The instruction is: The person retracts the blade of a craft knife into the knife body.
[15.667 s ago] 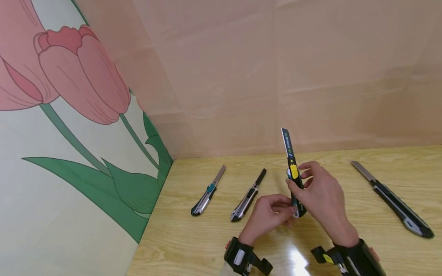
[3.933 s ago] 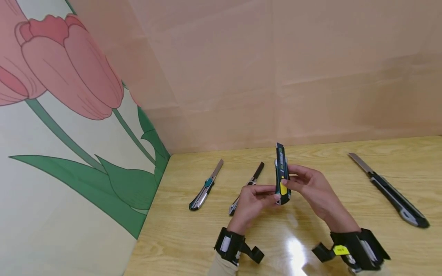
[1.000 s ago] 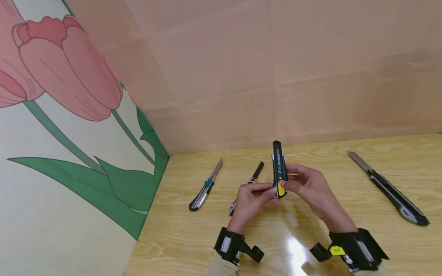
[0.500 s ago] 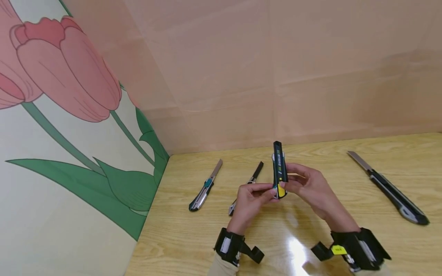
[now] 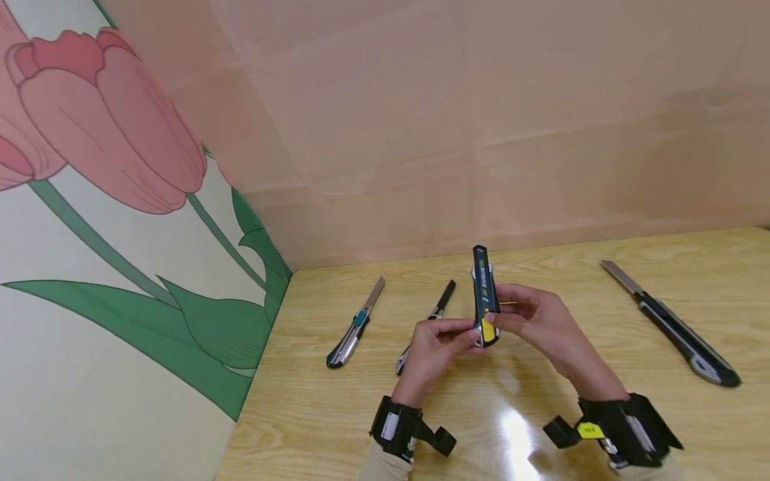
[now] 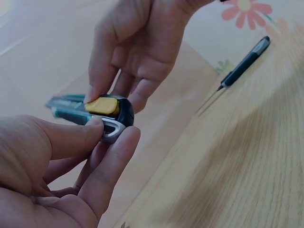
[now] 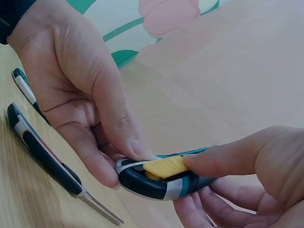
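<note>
My left hand [image 5: 434,347] pinches the bottom end of a black utility knife [image 5: 483,284], held upright above the table with its front end away from me. My right hand [image 5: 544,327] grips the same knife from the right, its thumb on the yellow slider [image 5: 488,332], which sits near the bottom end. In the right wrist view the thumb presses the ribbed slider [image 7: 166,166], while the left thumb and fingers hold the rounded end. No blade shows beyond the knife's front end in the head view.
On the wooden table [image 5: 313,414] lie a silver utility knife with teal slider [image 5: 349,341], a black-bladed one [image 5: 446,297] partly hidden by my left hand, and a large black one [image 5: 686,341] at right. These show extended blades. A pinkish sheet [image 5: 385,133] hangs behind.
Long ago the slider stood higher and the knife reached farther up; since then it slid to the bottom end and the protruding tip went in. Over the last second the hands barely moved.
</note>
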A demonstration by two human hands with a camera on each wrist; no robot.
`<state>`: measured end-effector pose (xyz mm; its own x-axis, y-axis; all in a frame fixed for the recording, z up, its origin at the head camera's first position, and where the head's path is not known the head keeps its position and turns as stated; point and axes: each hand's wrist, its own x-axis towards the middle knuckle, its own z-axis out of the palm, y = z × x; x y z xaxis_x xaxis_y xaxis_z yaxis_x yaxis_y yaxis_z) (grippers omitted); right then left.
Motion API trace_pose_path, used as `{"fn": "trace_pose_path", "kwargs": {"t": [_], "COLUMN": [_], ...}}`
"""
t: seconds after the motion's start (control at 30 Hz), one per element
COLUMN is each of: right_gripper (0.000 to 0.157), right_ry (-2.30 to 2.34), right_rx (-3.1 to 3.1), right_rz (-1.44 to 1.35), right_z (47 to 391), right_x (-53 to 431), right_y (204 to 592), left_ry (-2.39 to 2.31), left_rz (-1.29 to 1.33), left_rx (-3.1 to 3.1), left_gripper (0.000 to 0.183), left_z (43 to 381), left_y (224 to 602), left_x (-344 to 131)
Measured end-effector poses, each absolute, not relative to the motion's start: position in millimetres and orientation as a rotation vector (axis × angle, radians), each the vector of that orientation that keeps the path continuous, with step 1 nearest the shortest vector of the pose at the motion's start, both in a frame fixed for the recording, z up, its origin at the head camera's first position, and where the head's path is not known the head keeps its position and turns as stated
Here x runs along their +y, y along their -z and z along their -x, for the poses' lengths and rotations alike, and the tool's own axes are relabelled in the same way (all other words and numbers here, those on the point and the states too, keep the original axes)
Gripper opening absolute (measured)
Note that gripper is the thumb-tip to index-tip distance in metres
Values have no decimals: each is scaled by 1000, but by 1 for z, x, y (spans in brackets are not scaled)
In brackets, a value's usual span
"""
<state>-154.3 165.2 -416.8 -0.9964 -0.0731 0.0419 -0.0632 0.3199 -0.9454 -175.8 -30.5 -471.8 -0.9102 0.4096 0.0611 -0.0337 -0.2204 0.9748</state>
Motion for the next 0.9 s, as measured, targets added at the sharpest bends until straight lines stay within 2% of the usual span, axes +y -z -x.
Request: {"fn": "trace_pose_path", "kwargs": {"t": [0.43,0.9], "right_gripper": [51,41], "right_ry": [1745,1628], "right_rx": [2638,2567], "right_rz": [15,-8], "right_z": [157,168], "right_x": [180,187], "right_y": [423,450], "left_ry": [-2014,-1672], "left_rz": [-456,-352], "left_rx": [1787,2024], "left_gripper": [21,11], "left_z": [173,165], "left_y": [478,484], "left_x": [-31,-27]}}
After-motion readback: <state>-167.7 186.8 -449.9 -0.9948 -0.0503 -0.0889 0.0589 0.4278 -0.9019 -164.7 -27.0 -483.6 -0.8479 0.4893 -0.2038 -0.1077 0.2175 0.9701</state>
